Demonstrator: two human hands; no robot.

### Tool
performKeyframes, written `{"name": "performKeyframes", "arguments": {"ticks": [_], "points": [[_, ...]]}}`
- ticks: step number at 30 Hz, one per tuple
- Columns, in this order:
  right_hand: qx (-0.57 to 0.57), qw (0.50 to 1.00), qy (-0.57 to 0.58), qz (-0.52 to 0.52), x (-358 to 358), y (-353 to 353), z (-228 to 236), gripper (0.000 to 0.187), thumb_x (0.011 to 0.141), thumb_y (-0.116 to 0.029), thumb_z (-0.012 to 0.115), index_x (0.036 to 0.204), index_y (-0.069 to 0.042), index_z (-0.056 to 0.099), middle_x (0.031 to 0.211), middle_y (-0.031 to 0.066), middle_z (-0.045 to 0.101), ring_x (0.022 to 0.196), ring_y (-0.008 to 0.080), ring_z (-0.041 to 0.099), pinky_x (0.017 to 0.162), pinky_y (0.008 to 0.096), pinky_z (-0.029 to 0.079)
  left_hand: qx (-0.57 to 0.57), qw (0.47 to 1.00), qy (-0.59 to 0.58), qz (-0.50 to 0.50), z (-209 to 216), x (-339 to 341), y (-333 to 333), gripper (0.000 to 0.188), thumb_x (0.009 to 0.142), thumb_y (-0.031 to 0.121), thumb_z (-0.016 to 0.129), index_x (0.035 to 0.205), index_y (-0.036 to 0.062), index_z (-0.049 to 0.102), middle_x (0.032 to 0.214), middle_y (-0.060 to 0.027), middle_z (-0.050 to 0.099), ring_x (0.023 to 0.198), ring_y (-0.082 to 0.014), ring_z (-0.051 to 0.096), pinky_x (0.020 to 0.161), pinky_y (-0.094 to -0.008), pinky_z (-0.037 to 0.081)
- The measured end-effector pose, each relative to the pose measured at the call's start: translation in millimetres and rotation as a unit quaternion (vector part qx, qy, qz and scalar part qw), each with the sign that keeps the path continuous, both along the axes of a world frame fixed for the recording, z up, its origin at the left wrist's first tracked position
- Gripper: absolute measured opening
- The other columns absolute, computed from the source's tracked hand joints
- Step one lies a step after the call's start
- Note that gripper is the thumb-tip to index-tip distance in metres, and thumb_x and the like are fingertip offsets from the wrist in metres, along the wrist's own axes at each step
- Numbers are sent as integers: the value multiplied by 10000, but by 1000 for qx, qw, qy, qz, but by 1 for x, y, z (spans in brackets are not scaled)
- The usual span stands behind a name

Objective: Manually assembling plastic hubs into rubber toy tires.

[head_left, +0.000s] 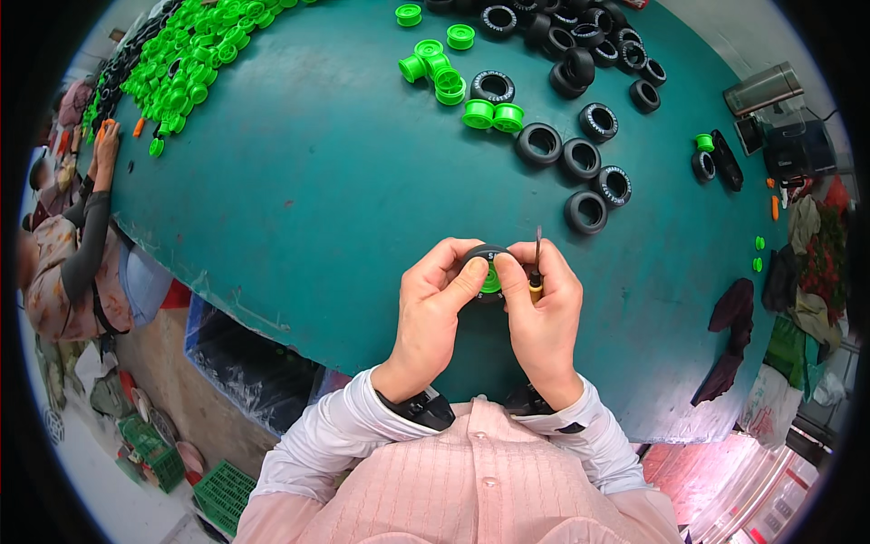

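Note:
In front of my chest, my left hand (429,304) is closed on a small black toy tyre (488,251) with a green wheel hub (491,281) inside it. My right hand (550,304) grips the same wheel from the other side. Both thumbs press on its face. A thin tool with a dark metal blade and a yellowish handle (536,279) is also tucked in the right hand, its blade pointing away from me. Whether the tyre is fully seated round the hub cannot be made out under the thumbs.
Beyond my hands, loose black tyres (587,212) and green hubs (450,82) lie on the green table (299,208). A large heap of green hubs (186,68) is at the far left, near a co-worker's hands (106,145). A metal flask (763,89) and dark cloth (729,335) are at right.

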State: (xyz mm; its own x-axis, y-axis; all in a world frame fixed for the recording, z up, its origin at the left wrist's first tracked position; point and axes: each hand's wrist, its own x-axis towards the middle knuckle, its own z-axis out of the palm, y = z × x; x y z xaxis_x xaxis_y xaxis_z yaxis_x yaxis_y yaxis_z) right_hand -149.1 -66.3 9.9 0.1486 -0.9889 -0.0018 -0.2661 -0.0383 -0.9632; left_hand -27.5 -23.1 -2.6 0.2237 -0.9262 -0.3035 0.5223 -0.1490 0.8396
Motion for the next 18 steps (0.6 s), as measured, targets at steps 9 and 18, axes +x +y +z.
{"name": "performKeyframes", "arguments": {"ticks": [9,18], "points": [[-31,999,-14,-12,2,3,-7,149,935,-64,724,910,20,605,797,42,593,645,100,515,554,258,415,-8,999,-50,-19,1,1,0,220,1036,169,621,1129,-30,640,1001,-19,653,928,-77,603,833,-246,504],[0,999,-36,-31,5,6,-6,149,929,-57,732,926,16,603,801,36,579,642,90,506,547,257,412,8,1000,11,11,7,-7,-2,208,1052,189,571,1132,13,646,1041,-14,670,944,-78,597,861,-258,470]]}}
